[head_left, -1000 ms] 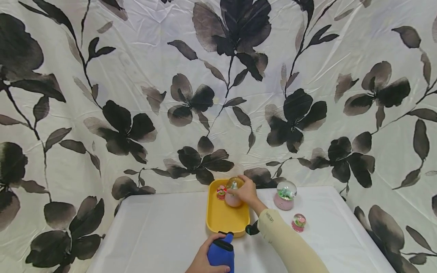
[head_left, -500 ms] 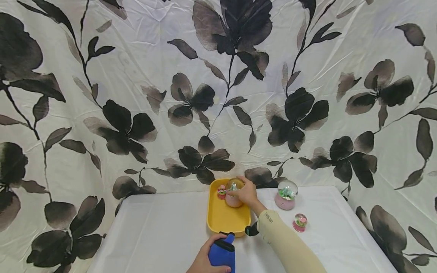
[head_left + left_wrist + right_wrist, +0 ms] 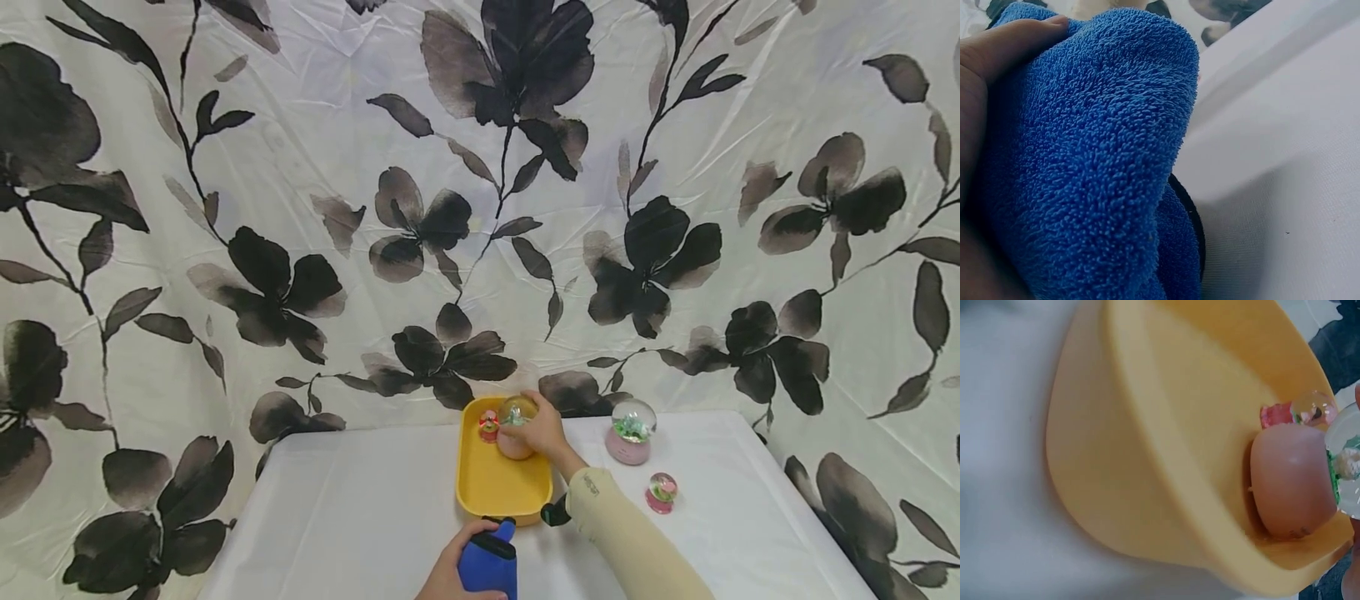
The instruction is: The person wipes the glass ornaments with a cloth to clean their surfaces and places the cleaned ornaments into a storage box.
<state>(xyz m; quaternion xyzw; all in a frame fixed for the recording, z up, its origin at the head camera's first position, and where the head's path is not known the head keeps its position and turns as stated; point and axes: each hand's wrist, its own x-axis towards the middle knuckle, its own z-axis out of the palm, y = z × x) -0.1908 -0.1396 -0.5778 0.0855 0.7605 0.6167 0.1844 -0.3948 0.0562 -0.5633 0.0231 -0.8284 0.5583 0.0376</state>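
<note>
Over by the far edge of the table (image 3: pixel 352 508), the right hand (image 3: pixel 543 427) is half-curled round a snow globe (image 3: pixel 513 446) in the yellow tray (image 3: pixel 495 492), left hand (image 3: pixel 459 567) clutching a blue cloth (image 3: pixel 489 573) nearer, with loads of room off left.

This looks like a small staged booth, closer to a filming set than a furnished room. A creased sheet (image 3: pixel 480 200) printed with dark flowers fills twelve o'clock and runs round towards nine and three. At six o'clock stands a table (image 3: pixel 352 517) under a plain white cover. The ornamental globes (image 3: pixel 630 431) at four and yellow tray (image 3: pixel 487 492) at six are household goods; the black wrist camera (image 3: pixel 555 511) near five points to recording. Whether a home or studio surrounds it, I cannot tell.
</note>
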